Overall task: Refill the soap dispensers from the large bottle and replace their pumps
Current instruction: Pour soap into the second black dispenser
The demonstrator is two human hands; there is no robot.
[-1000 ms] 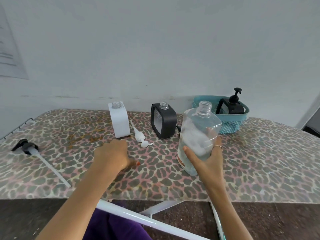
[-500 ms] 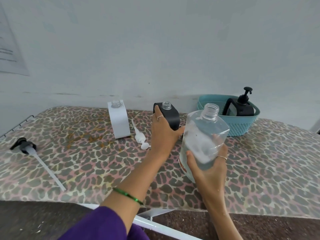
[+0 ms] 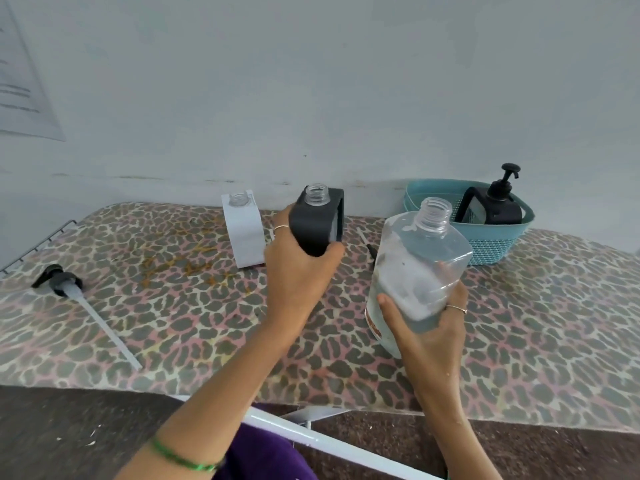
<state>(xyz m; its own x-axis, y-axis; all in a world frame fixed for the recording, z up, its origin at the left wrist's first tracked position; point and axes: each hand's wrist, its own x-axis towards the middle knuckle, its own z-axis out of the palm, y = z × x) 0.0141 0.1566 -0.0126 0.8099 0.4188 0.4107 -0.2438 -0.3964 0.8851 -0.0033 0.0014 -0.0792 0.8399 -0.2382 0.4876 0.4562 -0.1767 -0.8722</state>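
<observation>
Left hand (image 3: 298, 271): fingers curled round black dispenser (image 3: 317, 223), uncapped, raised above leopard-print table (image 3: 540, 323). Right hand (image 3: 427, 327): fingers wrapped round large clear bottle (image 3: 415, 271), open-necked, tilted, just beside dispenser

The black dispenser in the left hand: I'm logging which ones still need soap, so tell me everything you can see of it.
The black dispenser is a squarish, matte black bottle with rounded corners and a short clear threaded neck on top, open with no pump fitted. A lighter panel shows along its right face. The left hand grips its lower part, fingers curled round the bottom corner, holding it roughly upright just left of the large clear bottle. Its opaque body hides the fill level.
</observation>
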